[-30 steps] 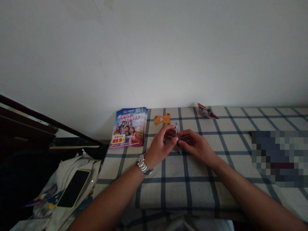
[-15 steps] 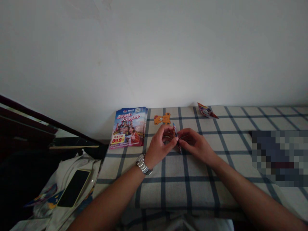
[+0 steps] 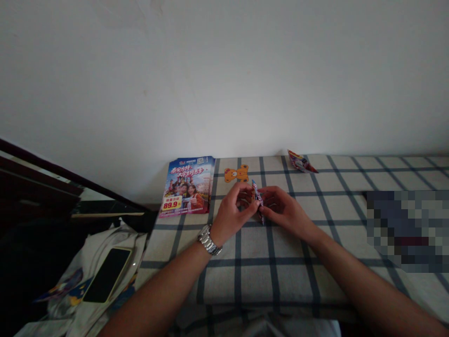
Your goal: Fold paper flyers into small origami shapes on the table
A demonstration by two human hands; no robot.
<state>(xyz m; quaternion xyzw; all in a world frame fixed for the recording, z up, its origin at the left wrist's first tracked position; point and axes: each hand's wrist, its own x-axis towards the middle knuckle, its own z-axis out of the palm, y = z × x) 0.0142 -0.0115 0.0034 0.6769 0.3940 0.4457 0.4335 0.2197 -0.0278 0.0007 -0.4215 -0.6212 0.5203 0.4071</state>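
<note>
Both hands meet over the checked tablecloth [image 3: 273, 276] and pinch a narrow folded piece of printed paper [image 3: 257, 196], held on edge between them. My left hand [image 3: 234, 210], with a metal watch on its wrist, grips the paper from the left with thumb and fingers closed. From the right, my right hand [image 3: 285, 208] closes its fingertips on the same piece. Most of the folded paper is hidden by the fingers.
A stack of colourful flyers [image 3: 187, 186] lies at the table's far left. An orange bear cut-out [image 3: 237, 173] sits just beyond my hands. Another folded paper piece [image 3: 300, 162] rests by the wall. A phone [image 3: 106, 274] lies on cloth left of the table. A blurred patch [image 3: 407, 229] covers the right.
The folded paper has tilted slightly to the left between my fingers. My hands have drawn a little closer together; everything else is still.
</note>
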